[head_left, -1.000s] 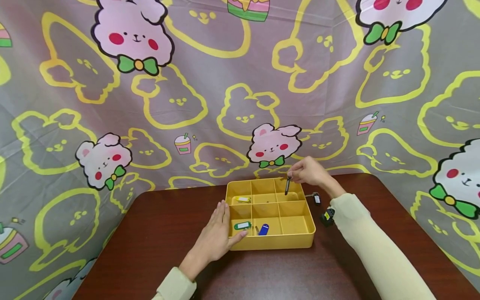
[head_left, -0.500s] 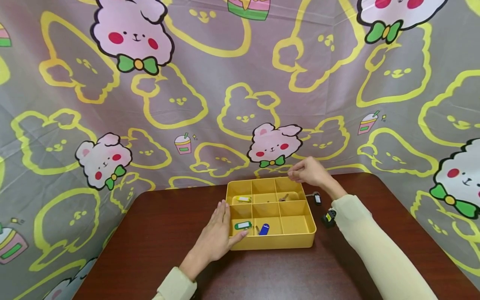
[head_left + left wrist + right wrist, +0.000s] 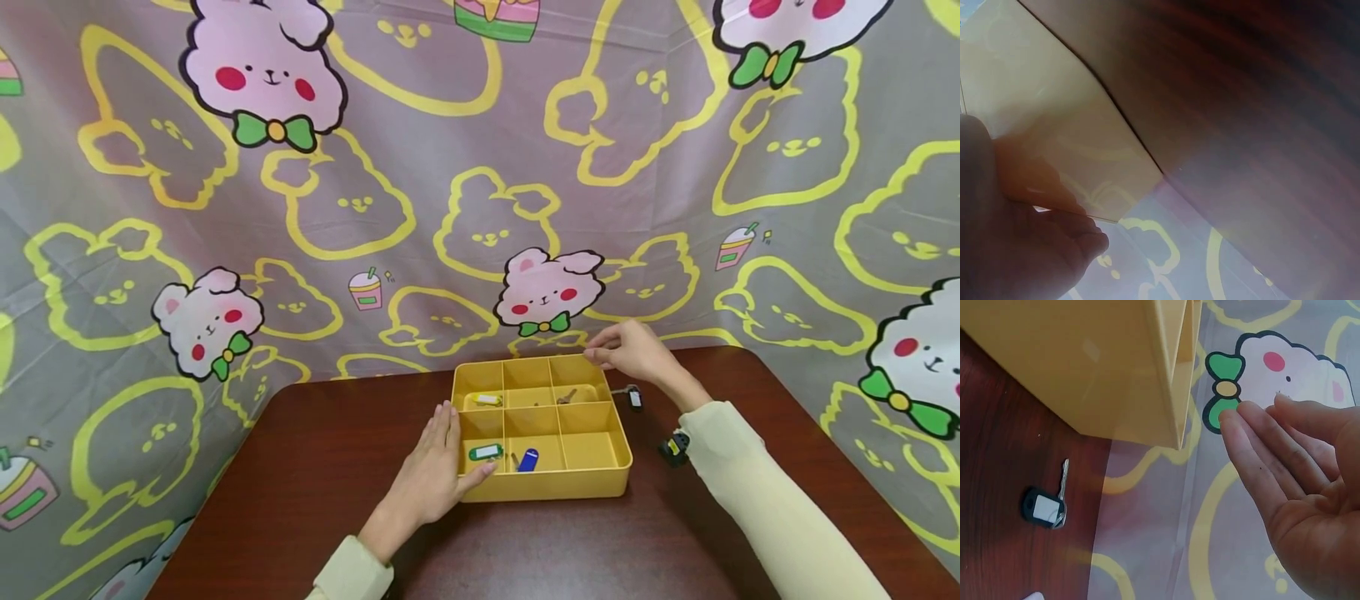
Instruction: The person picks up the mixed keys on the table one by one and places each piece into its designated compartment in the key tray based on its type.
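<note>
A yellow box [image 3: 543, 486] with several compartments stands on the table. My left hand [image 3: 423, 471] rests against its left wall, fingers straight, the thumb reaching over the front left corner. Beyond the back right corner my right hand [image 3: 636, 354] hovers with loosely bent fingers and nothing in them. In the back right compartment lies a key [image 3: 567, 397], its far part hidden by the wall. A yellow key tag [image 3: 487, 400] is at back left, a green key tag [image 3: 486, 452] at front left, and a blue key tag [image 3: 528, 460] at front middle.
Right of the box, a key with a black tag [image 3: 1045, 509] and white label lies on the table. The dark wooden table [image 3: 330, 467] meets a patterned cloth [image 3: 420, 208] behind it. A black device [image 3: 675, 447] sits at the right wrist.
A key with a dark tag hung from my right hand over the back right compartment; it has dropped in there. The right hand has since drawn slightly right. My left hand has stayed put.
</note>
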The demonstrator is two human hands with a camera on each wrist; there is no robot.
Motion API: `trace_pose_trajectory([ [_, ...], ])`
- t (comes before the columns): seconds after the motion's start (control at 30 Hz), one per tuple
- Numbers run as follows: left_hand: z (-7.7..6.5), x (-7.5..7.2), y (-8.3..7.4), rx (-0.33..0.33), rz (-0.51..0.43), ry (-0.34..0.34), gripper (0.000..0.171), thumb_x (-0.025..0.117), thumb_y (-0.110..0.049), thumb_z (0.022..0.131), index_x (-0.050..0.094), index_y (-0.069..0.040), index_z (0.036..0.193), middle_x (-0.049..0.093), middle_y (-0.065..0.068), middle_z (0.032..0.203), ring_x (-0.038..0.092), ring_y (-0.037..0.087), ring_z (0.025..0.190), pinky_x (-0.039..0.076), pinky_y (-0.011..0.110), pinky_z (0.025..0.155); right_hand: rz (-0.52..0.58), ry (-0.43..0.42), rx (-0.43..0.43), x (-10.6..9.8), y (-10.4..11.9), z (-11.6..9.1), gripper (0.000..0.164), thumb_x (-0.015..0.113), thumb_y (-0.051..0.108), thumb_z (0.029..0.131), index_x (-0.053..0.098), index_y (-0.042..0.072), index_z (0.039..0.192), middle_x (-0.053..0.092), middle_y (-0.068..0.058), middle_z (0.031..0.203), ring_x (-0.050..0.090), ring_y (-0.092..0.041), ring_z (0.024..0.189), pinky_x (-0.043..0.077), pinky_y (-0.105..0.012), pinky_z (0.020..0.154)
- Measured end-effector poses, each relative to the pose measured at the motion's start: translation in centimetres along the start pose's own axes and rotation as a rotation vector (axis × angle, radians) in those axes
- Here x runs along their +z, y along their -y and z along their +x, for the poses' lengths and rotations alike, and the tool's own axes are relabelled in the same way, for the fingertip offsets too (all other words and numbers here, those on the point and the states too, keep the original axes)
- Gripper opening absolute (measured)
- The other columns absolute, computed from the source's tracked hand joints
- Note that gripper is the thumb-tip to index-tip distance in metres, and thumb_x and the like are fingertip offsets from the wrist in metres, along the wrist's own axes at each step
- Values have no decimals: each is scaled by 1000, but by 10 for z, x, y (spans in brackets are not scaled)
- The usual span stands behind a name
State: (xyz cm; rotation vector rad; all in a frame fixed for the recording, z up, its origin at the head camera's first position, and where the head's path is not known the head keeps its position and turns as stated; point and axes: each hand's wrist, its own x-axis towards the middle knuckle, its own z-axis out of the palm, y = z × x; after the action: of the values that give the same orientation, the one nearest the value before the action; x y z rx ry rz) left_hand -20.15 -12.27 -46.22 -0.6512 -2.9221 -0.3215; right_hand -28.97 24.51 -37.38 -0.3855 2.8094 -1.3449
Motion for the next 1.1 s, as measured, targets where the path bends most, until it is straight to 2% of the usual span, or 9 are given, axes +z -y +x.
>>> trace_pose_trajectory([
  [0.1, 0, 0, 0, 3, 6, 1, 105, 47, -72, 101, 22, 9, 163, 13, 28, 174, 15, 41, 164, 25, 53, 132, 4, -2, -1, -3, -2, -5, 27, 66, 16, 103, 76, -3, 119, 79, -22, 116, 80, -35, 100, 66, -38, 84],
  [0.33, 0, 2, 2, 8, 37, 1, 109, 37, -79, 100, 24, 8, 163, 14, 28, 174, 17, 41, 164, 26, 52, 132, -34, -29, -1, -6, -10, -12, 27, 68, 19, 103, 77, -3, 117, 80, -21, 110, 80, -20, 87, 65, -37, 81],
  [0.5, -1, 1, 1, 8, 37, 2, 109, 37, -80, 100, 23, 8, 163, 14, 28, 174, 16, 41, 164, 26, 51, 132, -79, -65, -16, -7, -17, -19, 24, 71, 20, 101, 79, 0, 112, 82, -16, 103, 80, -19, 84, 63, -32, 75],
  [0.73, 2, -1, 1, 16, 54, -16, 108, 39, -79, 100, 22, 7, 164, 13, 26, 175, 17, 40, 164, 26, 51, 132, -93, -130, -28, -11, -25, -27, 17, 72, 12, 99, 80, 0, 107, 82, -17, 102, 79, -19, 83, 63, -28, 71],
  [0.87, 2, -3, 0, 9, 74, -10, 109, 37, -80, 100, 23, 7, 164, 14, 26, 175, 17, 40, 164, 26, 50, 132, -138, -154, -33, -11, -31, -29, 16, 72, 13, 99, 81, 0, 104, 82, -16, 98, 78, -19, 78, 59, -25, 67],
  [1.1, 1, -2, -1, 2, 96, -8, 105, 45, -74, 101, 26, 8, 163, 16, 27, 174, 17, 40, 164, 27, 50, 132, -193, -162, -35, -9, -41, -30, 14, 75, 14, 96, 82, 4, 100, 82, -14, 95, 77, -19, 77, 55, -26, 65],
])
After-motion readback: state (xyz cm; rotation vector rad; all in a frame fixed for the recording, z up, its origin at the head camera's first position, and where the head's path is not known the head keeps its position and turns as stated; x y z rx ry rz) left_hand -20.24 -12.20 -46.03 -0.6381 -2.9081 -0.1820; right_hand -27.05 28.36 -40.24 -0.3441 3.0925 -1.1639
